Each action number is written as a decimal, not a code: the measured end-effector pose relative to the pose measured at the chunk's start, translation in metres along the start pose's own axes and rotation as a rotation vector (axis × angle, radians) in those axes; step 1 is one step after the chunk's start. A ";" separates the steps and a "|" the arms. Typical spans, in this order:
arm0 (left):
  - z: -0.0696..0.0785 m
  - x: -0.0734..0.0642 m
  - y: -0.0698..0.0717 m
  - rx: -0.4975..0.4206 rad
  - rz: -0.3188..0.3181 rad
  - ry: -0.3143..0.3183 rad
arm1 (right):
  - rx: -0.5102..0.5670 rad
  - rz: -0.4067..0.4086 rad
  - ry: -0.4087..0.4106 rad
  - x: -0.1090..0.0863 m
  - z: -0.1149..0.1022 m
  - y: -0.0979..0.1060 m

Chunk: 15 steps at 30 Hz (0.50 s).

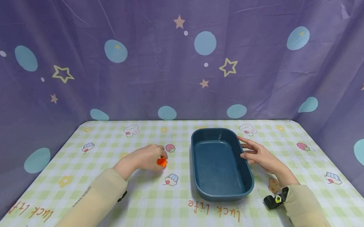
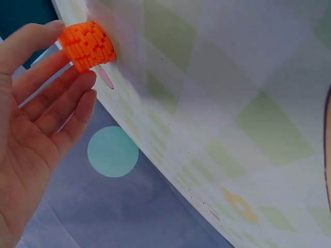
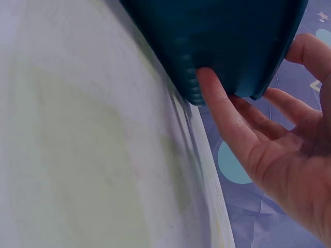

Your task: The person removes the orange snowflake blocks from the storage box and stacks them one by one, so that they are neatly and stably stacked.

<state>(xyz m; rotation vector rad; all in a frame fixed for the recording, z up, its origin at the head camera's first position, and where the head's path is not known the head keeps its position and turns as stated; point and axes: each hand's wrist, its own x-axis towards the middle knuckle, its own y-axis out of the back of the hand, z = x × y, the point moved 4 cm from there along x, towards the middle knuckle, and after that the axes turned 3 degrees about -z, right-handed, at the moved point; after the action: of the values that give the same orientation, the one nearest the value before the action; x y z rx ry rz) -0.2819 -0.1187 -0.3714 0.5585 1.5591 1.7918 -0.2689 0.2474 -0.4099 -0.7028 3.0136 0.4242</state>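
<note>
My left hand (image 1: 148, 157) pinches a small orange block (image 1: 162, 162) between thumb and fingertips, low over the table left of the bin. In the left wrist view the block (image 2: 88, 46) has a knobbly surface of many stacked ridges, and its far side lies close to the tablecloth. On the right, my right hand (image 1: 259, 155) holds the side of a dark blue rectangular bin (image 1: 218, 195). Its thumb bends over the rim. In the right wrist view its fingers (image 3: 222, 101) lie against the outside wall of the bin (image 3: 227, 46). The bin's inside is bare.
A green-and-white checked tablecloth (image 1: 137, 211) with printed cupcakes, flowers and lettering covers the table. Behind it and at both sides hangs a purple curtain (image 1: 154, 60) with stars and blue dots. A black wrist strap (image 1: 276, 199) sits beside the right sleeve.
</note>
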 end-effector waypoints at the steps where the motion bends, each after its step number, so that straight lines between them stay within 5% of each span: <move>1: 0.000 0.000 0.000 -0.003 -0.002 0.012 | 0.001 -0.001 0.001 0.000 0.000 0.000; 15: -0.014 -0.009 0.014 0.058 0.084 0.092 | -0.062 -0.008 0.055 -0.003 -0.005 0.012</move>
<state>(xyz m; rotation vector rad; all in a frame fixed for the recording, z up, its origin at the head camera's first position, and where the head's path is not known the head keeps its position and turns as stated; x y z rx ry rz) -0.2887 -0.1357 -0.3592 0.5843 1.6761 1.8630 -0.2712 0.2575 -0.4013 -0.7419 3.0594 0.5086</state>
